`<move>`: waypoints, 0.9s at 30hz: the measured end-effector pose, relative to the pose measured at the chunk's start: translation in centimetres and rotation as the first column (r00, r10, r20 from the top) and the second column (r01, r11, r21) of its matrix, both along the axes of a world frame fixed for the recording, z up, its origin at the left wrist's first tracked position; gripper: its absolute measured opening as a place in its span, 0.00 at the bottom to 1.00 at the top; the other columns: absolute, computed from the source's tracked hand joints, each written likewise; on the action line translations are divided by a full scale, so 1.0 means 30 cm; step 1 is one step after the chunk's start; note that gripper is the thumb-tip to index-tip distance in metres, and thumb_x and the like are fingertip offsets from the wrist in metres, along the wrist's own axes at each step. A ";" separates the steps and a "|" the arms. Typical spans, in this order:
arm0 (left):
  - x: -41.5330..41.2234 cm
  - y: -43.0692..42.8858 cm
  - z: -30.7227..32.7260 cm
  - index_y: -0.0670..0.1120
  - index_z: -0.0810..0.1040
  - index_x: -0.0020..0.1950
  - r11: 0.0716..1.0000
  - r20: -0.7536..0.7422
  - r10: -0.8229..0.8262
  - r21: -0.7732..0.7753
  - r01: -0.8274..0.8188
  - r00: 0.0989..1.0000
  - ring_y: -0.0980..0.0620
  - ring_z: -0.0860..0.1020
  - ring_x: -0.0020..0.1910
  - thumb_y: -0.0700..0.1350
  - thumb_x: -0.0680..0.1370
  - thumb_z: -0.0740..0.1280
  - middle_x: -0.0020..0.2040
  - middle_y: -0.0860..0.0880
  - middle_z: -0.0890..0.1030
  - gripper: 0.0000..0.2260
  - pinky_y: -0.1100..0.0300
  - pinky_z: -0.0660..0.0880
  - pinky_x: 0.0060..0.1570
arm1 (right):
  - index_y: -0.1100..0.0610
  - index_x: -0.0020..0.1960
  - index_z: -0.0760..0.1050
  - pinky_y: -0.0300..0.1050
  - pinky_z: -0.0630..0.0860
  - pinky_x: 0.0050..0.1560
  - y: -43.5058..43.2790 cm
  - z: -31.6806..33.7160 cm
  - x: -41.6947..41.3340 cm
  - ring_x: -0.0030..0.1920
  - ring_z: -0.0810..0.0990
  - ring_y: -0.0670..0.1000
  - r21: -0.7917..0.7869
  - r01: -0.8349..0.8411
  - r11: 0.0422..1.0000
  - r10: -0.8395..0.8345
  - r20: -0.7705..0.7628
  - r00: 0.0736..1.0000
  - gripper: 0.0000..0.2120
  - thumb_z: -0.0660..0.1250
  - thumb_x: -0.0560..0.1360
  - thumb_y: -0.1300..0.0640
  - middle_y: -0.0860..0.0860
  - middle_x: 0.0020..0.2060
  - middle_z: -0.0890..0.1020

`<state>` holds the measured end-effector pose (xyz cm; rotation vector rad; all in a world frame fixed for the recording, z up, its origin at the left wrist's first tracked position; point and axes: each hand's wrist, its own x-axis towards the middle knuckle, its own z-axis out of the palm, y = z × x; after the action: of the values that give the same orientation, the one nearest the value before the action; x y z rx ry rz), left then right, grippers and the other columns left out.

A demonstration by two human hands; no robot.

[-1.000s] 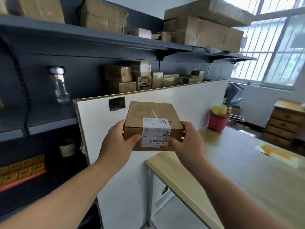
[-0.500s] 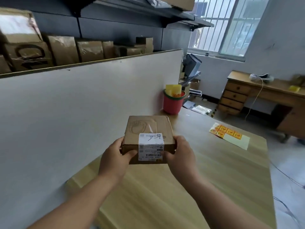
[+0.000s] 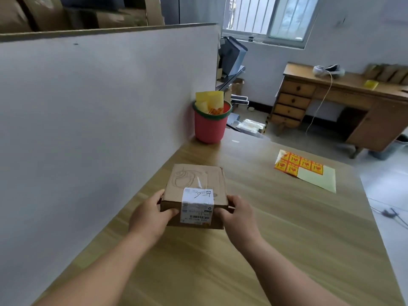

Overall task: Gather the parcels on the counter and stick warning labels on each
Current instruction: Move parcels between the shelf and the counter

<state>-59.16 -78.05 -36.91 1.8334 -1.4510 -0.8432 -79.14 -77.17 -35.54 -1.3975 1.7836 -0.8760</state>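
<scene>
Centre frame: a person's left hand (image 3: 150,215) and right hand (image 3: 239,214), fingers curled round its near corners, grip a small cardboard parcel (image 3: 194,184) low over the wooden counter (image 3: 242,261). The gathering step appears to be in hand; the next move likely calls for reaching to the warning-label sheet (image 3: 304,170), right of centre.

- One camera only, worn on my head, looking forward and down along my forearms
- My left hand (image 3: 152,215) and right hand (image 3: 238,214), gripping the parcel (image 3: 194,184), sit close below it, mid-frame, over the wooden surface (image 3: 287,239)
- Wide angle: the white partition (image 3: 88,118) fills the left side, and the window (image 3: 276,16) lies far ahead
</scene>
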 end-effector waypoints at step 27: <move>0.237 -0.259 -0.041 0.48 0.51 0.77 0.968 0.717 -0.220 0.078 0.238 0.662 0.47 0.56 0.75 0.63 0.75 0.61 0.77 0.46 0.57 0.38 0.50 0.56 0.72 | 0.54 0.78 0.49 0.51 0.51 0.75 -0.292 -0.076 0.156 0.77 0.50 0.56 0.159 -0.279 0.947 0.310 -0.684 0.660 0.33 0.61 0.79 0.50 0.54 0.78 0.50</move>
<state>-52.06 -85.82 -38.15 2.1059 -2.2036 -0.1637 -74.47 -85.95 -37.81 -2.1119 1.9807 -0.0971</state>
